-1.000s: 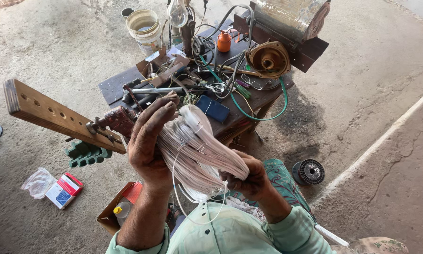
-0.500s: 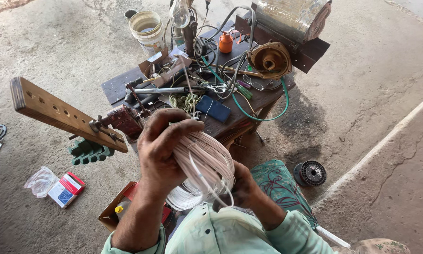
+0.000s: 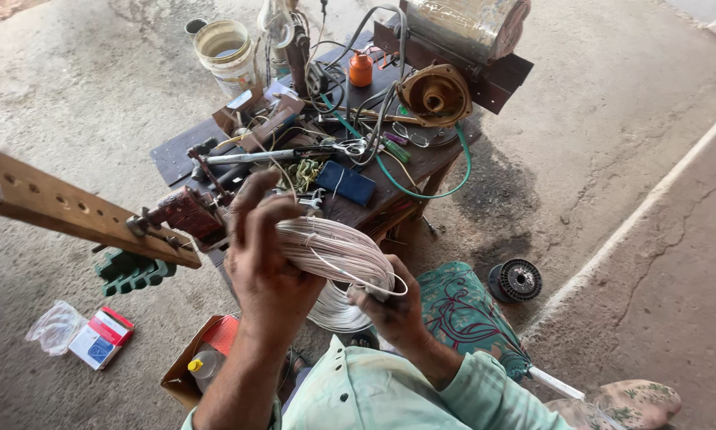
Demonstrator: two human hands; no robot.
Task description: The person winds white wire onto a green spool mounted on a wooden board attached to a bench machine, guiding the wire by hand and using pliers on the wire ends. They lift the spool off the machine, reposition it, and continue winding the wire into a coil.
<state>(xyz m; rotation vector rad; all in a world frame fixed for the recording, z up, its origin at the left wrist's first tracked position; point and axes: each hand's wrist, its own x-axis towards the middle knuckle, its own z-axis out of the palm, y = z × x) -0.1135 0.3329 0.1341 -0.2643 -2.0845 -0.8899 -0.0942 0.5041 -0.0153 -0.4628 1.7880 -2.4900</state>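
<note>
**Coil bundle held across both hands**

I see the pale wire coil (image 3: pixel 334 253) gripped between my two hands, near the body and in front of the low workbench (image 3: pixel 422 163). The left hand (image 3: pixel 269 263) clenches the coil's left end from above. The right hand (image 3: pixel 390 306) grasps its right end, pinching a loose strand. The bundle's long axis runs left to right, sloping slightly downward toward the right hand. Both hands touch it. The perforated wooden bar (image 3: pixel 71 209) lies to the left.
</note>
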